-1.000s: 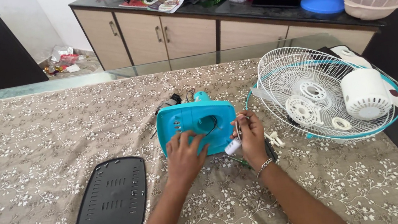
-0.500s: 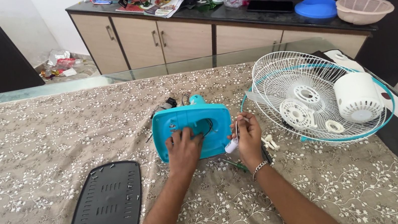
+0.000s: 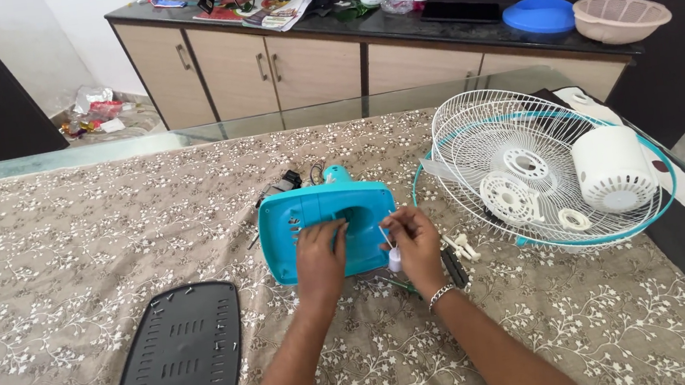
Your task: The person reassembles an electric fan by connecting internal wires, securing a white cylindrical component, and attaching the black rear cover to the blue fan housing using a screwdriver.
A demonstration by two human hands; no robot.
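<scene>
Centrally, on the brown floral tablecloth [image 3: 63, 253], a white wire fan guard [image 3: 522, 166] lies right of the teal plastic fan base housing [image 3: 311, 222]. Left hand [image 3: 319, 261] rests palm-down on the housing, fingers curled, gripping nothing. Right hand [image 3: 414, 245] pinches a small white cylindrical part [image 3: 394, 257] beside the housing.

A flat black vented plastic panel [image 3: 176, 358] lies left; 2 white wire fan grilles [image 3: 531, 165] rest right, holding a white cylindrical motor cover [image 3: 614, 169].
</scene>
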